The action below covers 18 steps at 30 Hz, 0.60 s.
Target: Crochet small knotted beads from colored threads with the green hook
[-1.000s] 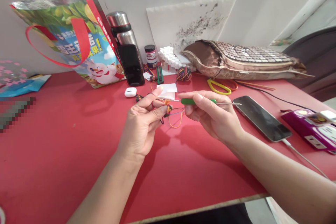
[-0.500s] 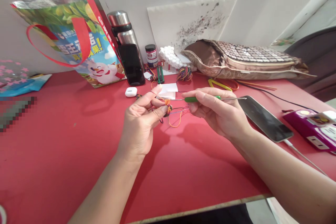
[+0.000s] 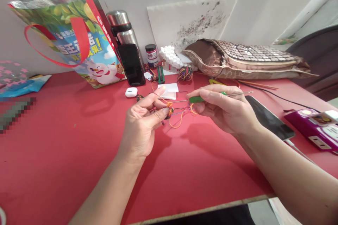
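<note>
My left hand [image 3: 144,121] is closed, pinching a small multicoloured crochet piece [image 3: 170,108] between thumb and fingers. An orange strand runs from the piece up over the raised index finger. A crochet hook [image 3: 196,99] with a green handle is gripped in my right hand [image 3: 224,110]; its thin metal shaft points left at the piece, and a second metal end sticks out to the right. Whether the hook tip sits in a loop is too small to tell. Loose coloured yarn strands [image 3: 182,116] hang below and between the hands.
A yarn ball [image 3: 185,74], white paper [image 3: 169,90] and an earbud case [image 3: 131,92] lie beyond my hands on the red table [image 3: 79,154]. A phone [image 3: 132,65] leans by a steel bottle [image 3: 121,21]. On the right are another phone [image 3: 269,117] and a purple power strip [image 3: 314,130].
My right hand has moved slightly right with the crochet hook, drawing its shaft away from the crochet piece. The left hand keeps its pinch nearly in place.
</note>
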Available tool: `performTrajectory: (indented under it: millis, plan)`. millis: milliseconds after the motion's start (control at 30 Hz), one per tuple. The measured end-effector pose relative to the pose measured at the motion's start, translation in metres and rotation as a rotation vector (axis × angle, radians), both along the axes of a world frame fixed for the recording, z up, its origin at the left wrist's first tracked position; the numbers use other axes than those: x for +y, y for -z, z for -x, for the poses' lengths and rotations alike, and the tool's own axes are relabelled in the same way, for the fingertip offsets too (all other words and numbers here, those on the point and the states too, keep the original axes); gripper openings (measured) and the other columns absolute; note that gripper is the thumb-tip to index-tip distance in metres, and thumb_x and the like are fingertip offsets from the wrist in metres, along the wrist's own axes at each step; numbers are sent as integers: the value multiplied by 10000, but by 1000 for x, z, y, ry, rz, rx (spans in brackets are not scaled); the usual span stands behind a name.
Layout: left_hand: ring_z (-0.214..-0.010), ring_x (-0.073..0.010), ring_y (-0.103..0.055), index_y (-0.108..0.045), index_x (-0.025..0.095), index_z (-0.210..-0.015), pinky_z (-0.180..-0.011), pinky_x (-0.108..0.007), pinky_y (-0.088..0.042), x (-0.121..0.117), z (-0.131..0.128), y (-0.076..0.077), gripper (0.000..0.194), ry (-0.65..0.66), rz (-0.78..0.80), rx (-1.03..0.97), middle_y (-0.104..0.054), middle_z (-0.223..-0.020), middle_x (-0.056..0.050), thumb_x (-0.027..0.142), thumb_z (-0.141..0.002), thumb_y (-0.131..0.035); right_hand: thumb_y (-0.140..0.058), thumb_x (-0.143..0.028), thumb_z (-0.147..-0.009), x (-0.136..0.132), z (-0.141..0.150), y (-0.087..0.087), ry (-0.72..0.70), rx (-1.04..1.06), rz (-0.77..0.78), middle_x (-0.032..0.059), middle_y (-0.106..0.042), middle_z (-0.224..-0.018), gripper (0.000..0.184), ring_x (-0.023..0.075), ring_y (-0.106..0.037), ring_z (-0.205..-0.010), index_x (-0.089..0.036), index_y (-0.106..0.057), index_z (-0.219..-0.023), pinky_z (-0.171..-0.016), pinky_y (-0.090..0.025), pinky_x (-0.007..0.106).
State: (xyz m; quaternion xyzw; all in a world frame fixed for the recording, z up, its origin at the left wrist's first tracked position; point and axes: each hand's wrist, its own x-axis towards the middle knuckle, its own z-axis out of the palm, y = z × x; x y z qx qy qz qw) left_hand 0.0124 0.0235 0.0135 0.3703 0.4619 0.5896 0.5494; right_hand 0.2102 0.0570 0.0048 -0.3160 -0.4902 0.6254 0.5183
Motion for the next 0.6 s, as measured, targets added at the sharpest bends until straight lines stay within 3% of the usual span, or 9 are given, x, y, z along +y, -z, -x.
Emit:
performTrajectory:
  millis: [200, 333, 600]
  plan:
    - [-593, -53, -556, -835, 176, -693, -411, -121, -322, 0, 0, -3, 150, 17, 41, -82, -717, -824, -35, 122, -575, -911, -908, -389, -786, 3, -2, -3, -40, -14, -19, 51, -652, -604, 139, 143, -491, -563, -252, -912, -804, -494, -311, 309]
    - [-551, -32, -523, -896, 181, -857, -358, -100, -208, 0, -1, -5, 343, 23, 63, -141, -699, -770, -16, 82, -528, -906, -917, -430, -781, 4, -5, -3, -70, -20, -21, 47, -636, -595, 195, 130, -466, -544, -238, -914, -820, -478, -281, 302]
    - [-510, -8, -467, -900, 146, -902, -346, -77, -237, 1, -1, -5, 469, 39, 125, -217, -657, -703, 9, 85, -439, -943, -918, -398, -799, 4, -11, -4, -97, -31, 7, 55, -634, -596, 179, 138, -488, -579, -223, -913, -840, -479, -263, 292]
